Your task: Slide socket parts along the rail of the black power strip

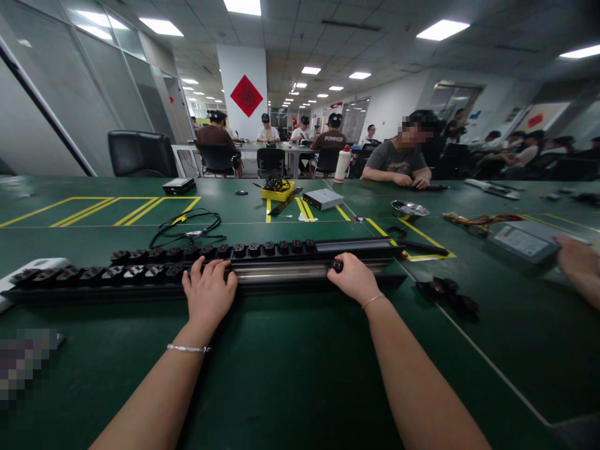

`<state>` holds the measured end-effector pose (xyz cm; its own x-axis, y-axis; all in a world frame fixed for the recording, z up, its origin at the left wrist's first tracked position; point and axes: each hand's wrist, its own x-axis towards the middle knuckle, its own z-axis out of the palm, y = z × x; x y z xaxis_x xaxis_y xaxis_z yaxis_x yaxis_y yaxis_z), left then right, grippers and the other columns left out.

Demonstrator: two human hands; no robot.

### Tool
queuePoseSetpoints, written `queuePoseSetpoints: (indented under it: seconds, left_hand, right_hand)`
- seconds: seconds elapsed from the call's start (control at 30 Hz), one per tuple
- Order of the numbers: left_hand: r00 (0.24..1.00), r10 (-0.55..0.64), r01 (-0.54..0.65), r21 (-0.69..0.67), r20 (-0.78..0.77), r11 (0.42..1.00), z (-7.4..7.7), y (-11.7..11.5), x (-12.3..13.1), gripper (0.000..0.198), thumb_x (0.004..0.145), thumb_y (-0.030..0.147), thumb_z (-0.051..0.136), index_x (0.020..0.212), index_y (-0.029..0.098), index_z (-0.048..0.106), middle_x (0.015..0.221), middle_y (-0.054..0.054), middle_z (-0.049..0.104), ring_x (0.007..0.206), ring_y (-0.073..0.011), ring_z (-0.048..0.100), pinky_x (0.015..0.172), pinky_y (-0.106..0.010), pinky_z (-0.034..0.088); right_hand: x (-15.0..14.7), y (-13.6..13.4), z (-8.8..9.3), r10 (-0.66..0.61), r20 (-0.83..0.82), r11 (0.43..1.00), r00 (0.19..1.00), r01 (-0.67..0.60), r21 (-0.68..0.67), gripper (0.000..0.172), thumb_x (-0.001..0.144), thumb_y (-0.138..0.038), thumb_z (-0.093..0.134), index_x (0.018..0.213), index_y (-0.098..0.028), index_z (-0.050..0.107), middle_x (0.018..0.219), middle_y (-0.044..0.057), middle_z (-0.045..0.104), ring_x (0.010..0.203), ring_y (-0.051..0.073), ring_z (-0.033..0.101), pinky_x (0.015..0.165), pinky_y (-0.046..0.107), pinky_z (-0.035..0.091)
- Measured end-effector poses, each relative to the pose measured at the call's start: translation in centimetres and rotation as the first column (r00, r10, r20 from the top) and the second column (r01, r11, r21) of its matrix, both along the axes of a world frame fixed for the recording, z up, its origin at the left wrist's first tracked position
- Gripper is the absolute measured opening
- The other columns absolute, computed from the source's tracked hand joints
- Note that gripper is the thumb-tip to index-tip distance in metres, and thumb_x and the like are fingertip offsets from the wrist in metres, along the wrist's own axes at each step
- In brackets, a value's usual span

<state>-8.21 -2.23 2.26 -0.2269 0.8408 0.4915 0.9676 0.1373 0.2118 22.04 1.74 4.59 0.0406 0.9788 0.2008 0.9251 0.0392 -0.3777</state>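
Across the green table in front of me lies a long black power strip rail (281, 286), with a row of black socket modules (94, 275) filling its left part. Its right part is a bare, shiny channel. My left hand (209, 289) grips the rail at the right end of that row, fingers curled over the top; what lies under them is partly hidden. Over the channel, my right hand (355, 275) pinches a small round black socket module (337, 265) between thumb and fingers. A second rail (349, 245) with sockets lies parallel just behind.
Several loose black parts (447, 295) lie right of the rails. Behind are a black cable (187, 232), a yellow box (277, 192), a metal bowl (410, 209) and a grey box (323, 199). Another person's hand (579, 262) touches a metal power supply (525, 240) at right.
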Motion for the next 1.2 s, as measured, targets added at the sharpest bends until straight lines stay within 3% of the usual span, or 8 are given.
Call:
queuePoseSetpoints:
  seconds: [1.2]
  left_hand:
    - [1.0,0.007,-0.007,-0.021,-0.006,1.0,0.19,-0.07,0.07,0.037,0.082,0.033,0.037,0.11,0.022,0.059,0.122,-0.006,0.056,0.127,-0.0286,0.026,0.103,-0.054,0.02]
  right_hand:
    - [0.25,-0.1,0.24,0.027,-0.007,1.0,1.0,-0.027,-0.008,0.026,0.071,-0.032,0.053,0.093,-0.019,0.056,0.096,0.005,0.06,0.082,0.017,0.055,0.064,0.025,0.036]
